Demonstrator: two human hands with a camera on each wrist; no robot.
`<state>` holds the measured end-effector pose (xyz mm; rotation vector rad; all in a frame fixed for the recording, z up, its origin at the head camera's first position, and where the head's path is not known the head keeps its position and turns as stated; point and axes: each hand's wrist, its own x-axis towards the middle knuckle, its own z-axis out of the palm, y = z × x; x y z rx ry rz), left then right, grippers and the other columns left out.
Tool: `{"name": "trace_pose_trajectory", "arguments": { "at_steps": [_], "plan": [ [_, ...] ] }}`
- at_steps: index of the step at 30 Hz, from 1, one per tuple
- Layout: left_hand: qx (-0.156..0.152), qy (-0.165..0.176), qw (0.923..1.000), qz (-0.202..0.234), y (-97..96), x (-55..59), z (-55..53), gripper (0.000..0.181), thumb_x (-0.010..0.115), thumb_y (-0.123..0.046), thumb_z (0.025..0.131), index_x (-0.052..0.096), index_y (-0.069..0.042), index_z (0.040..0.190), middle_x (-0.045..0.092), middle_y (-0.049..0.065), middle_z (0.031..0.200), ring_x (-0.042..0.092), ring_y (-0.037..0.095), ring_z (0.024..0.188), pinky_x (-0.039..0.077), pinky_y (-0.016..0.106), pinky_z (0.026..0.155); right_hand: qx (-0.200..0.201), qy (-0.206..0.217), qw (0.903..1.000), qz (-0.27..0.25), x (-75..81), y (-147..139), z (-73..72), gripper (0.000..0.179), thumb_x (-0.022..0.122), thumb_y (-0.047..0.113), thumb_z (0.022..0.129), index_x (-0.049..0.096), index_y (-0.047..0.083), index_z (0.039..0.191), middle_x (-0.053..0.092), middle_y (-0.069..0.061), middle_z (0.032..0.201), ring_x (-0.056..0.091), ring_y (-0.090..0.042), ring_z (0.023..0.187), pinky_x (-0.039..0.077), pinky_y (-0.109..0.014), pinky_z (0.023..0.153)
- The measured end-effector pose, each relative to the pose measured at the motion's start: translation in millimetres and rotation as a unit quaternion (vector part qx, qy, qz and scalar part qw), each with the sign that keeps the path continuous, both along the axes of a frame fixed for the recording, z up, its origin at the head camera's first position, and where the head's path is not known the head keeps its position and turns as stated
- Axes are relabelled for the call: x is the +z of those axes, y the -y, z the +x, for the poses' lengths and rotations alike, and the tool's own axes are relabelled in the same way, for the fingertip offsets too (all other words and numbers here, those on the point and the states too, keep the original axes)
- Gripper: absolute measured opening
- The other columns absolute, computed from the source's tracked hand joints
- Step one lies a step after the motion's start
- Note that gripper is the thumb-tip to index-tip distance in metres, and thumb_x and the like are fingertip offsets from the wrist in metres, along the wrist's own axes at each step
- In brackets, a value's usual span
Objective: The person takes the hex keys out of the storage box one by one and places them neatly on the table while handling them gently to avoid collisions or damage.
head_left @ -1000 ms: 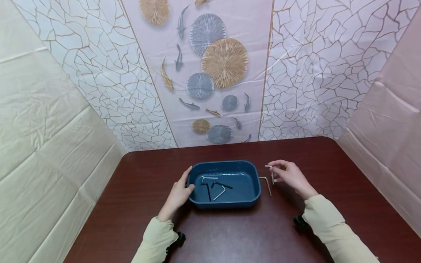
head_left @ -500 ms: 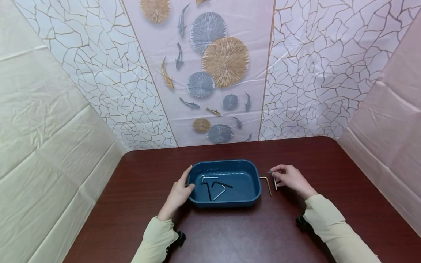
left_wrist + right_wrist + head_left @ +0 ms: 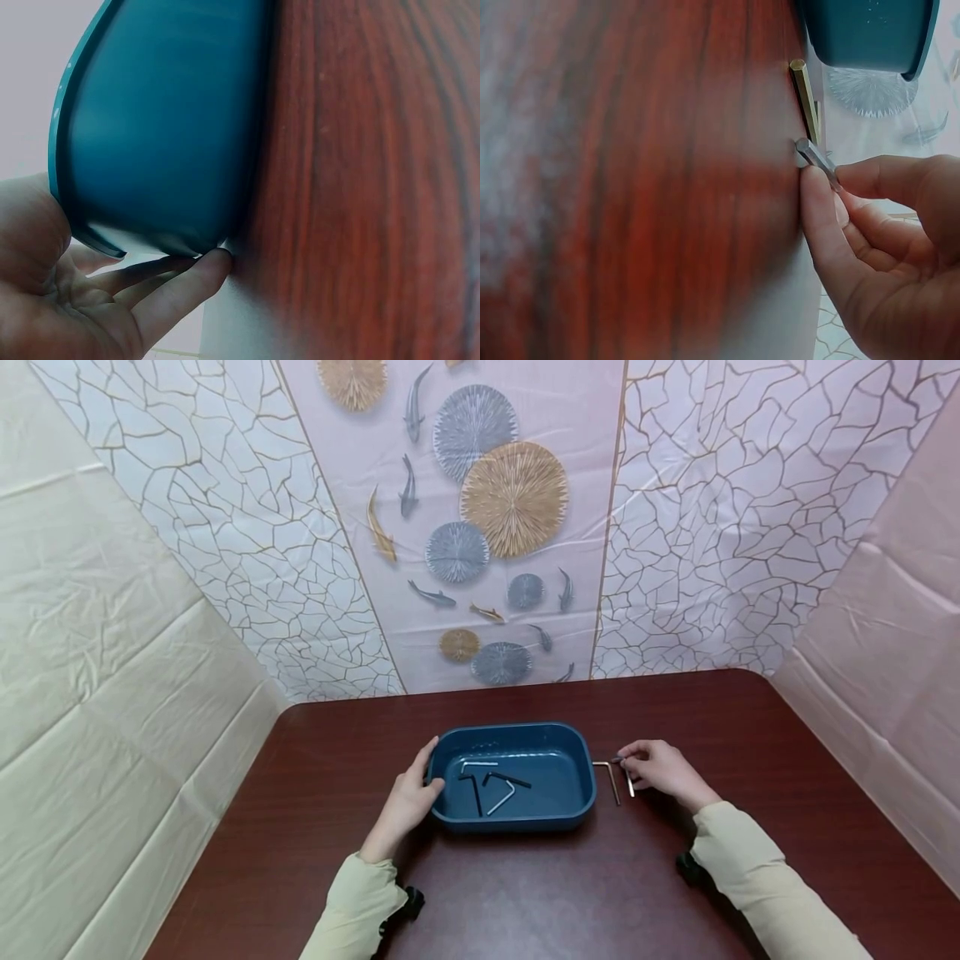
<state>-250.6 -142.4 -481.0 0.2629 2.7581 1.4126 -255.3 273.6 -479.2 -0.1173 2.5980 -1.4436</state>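
Head view shows the top of the silver rod point(image 3: 631, 787) partly behind the fingers, and it is hard to tell if its low end touches the worktop point(image 3: 517, 893). The near edge of the worktop is cut off, and so are both sleeves point(image 3: 352, 902). In the left wrist view the blue tray point(image 3: 513, 826) is cut off at the top. The left hand point(image 3: 405, 797) holds the end of the tray nearest the worktop's left edge, thumb over the rim and fingers outside. The right hand point(image 3: 663, 770) pinches the bent silver rod between thumb and fingers, on the side toward the worktop's right edge. A gold rod point(image 3: 613, 783) lies between that hand and the tray; I can't tell if it touches the tray. Two black rods point(image 3: 476, 795) and two shiny rods point(image 3: 480, 764) lie in the tray, which sits nearer the far edge than the corners. The worktop is dark red-brown with round far corners. Behind it hangs a wall cloth point(image 3: 513, 502) with fish and circles.
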Motion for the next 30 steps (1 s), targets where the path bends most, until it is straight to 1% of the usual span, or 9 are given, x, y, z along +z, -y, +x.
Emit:
{"name": "trace_pose_trajectory", "arguments": {
  "at_steps": [1,5,7,10,12,17,20,23,30],
  "plan": [
    [0.001,0.002,1.0,0.0,0.3,-0.2,0.0,0.07,0.056,-0.006,0.095,0.031,-0.018,0.16,0.054,0.011,0.076,0.038,0.015,0.049,0.039,0.032,0.056,0.001,0.0,1.0,0.001,0.4,0.0,-0.1,0.029,0.054,0.004,0.101,0.059,-0.017,0.121,0.067,-0.023,0.101,0.066,-0.024,0.083,0.059,-0.038,0.069],
    [0.001,0.002,1.0,0.002,0.8,0.1,-0.3,0.071,0.056,-0.005,0.095,0.031,-0.019,0.16,0.054,0.009,0.076,0.038,0.014,0.049,0.039,0.032,0.056,0.001,0.002,1.0,0.006,0.8,0.6,-0.2,0.028,0.053,0.003,0.101,0.06,-0.016,0.12,0.068,-0.023,0.101,0.067,-0.024,0.082,0.059,-0.037,0.069],
    [0.001,0.004,1.0,0.003,0.9,0.6,-0.3,0.071,0.056,-0.004,0.096,0.03,-0.019,0.16,0.057,0.013,0.081,0.038,0.014,0.049,0.039,0.032,0.056,0.001,0.001,0.9999,0.012,0.9,0.9,-0.4,0.028,0.053,0.003,0.1,0.06,-0.016,0.119,0.068,-0.023,0.102,0.067,-0.024,0.082,0.059,-0.037,0.068],
    [0.001,0.004,1.0,0.006,0.7,1.5,-0.4,0.071,0.056,-0.004,0.096,0.03,-0.019,0.16,0.063,0.02,0.095,0.039,0.014,0.05,0.039,0.032,0.057,-0.001,0.0,0.9998,0.022,1.3,1.2,-1.1,0.027,0.053,0.003,0.1,0.061,-0.015,0.119,0.068,-0.022,0.101,0.067,-0.024,0.08,0.059,-0.036,0.068],
    [0.0,0.001,1.0,0.007,0.3,1.8,-0.5,0.07,0.056,-0.005,0.096,0.031,-0.018,0.16,0.064,0.021,0.103,0.04,0.015,0.051,0.04,0.032,0.057,-0.004,-0.001,0.9996,0.028,1.4,1.1,-2.0,0.026,0.054,0.003,0.1,0.062,-0.014,0.117,0.068,-0.021,0.099,0.067,-0.023,0.079,0.059,-0.036,0.068],
    [-0.001,0.003,1.0,0.006,0.0,1.4,-0.6,0.07,0.056,-0.004,0.096,0.031,-0.018,0.16,0.06,0.015,0.088,0.038,0.014,0.048,0.039,0.031,0.055,-0.003,-0.001,0.9991,0.042,0.6,0.6,-3.6,0.024,0.055,0.003,0.099,0.062,-0.013,0.115,0.067,-0.02,0.098,0.066,-0.021,0.076,0.058,-0.035,0.067],
    [-0.002,0.006,1.0,0.007,0.3,1.0,-0.3,0.071,0.056,-0.004,0.096,0.03,-0.018,0.16,0.053,0.01,0.073,0.037,0.014,0.047,0.038,0.032,0.055,-0.004,0.0,0.9984,0.056,0.7,1.7,-3.3,0.023,0.055,0.003,0.099,0.063,-0.012,0.115,0.067,-0.019,0.098,0.066,-0.02,0.076,0.058,-0.036,0.069],
    [-0.004,0.01,0.9999,0.009,0.6,0.8,0.1,0.071,0.055,-0.004,0.096,0.029,-0.018,0.16,0.045,0.006,0.065,0.036,0.014,0.047,0.038,0.032,0.055,0.002,-0.006,0.9971,0.076,0.8,2.1,-3.1,0.022,0.055,0.004,0.099,0.063,-0.011,0.113,0.067,-0.018,0.097,0.066,-0.02,0.074,0.058,-0.036,0.069],
    [-0.002,0.012,0.9999,0.011,0.0,1.2,0.4,0.071,0.055,-0.005,0.096,0.029,-0.017,0.16,0.049,0.005,0.072,0.037,0.015,0.049,0.038,0.032,0.056,0.001,-0.017,0.9956,0.092,0.8,3.1,-3.2,0.021,0.057,0.004,0.098,0.064,-0.011,0.11,0.067,-0.016,0.091,0.066,-0.019,0.071,0.056,-0.037,0.067]
  ]
}}
